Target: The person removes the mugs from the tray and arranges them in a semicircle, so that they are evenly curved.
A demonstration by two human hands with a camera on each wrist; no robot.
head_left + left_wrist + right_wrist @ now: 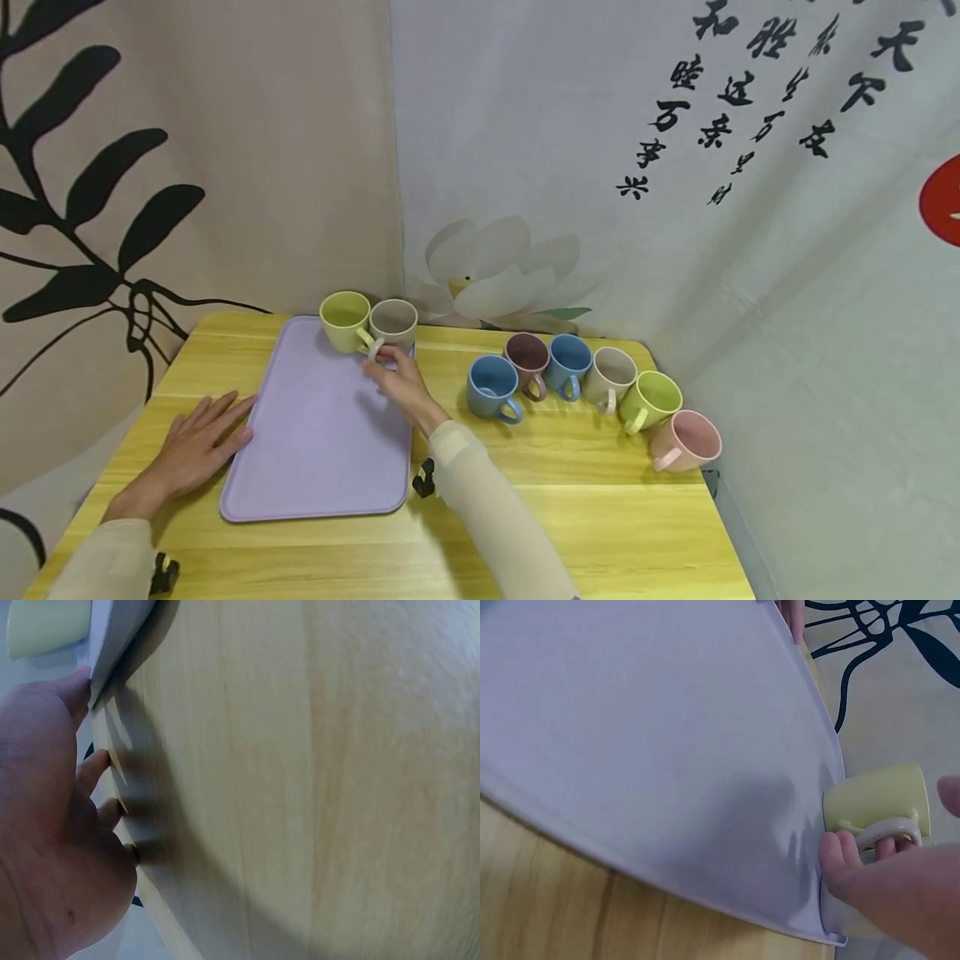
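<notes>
A lavender tray [322,442] lies on the wooden table. At its far edge a yellow-green mug [345,321] and a grey-beige mug [393,321] stand side by side, upright. My right hand [405,383] is at the grey-beige mug's handle [892,826]; in the right wrist view fingers are hooked through the loop, while the thumb is apart from it. My left hand [197,450] rests on the table left of the tray, fingers spread, with fingertips touching the tray's left edge. The left wrist view shows its thumb against the tray's side.
To the right of the tray stand a blue mug [491,387], a maroon mug [527,354], a second blue mug [567,360], a beige mug [609,377], another yellow-green mug [651,400] and a pink mug [686,442]. A printed cloth backdrop [495,150] hangs behind the table.
</notes>
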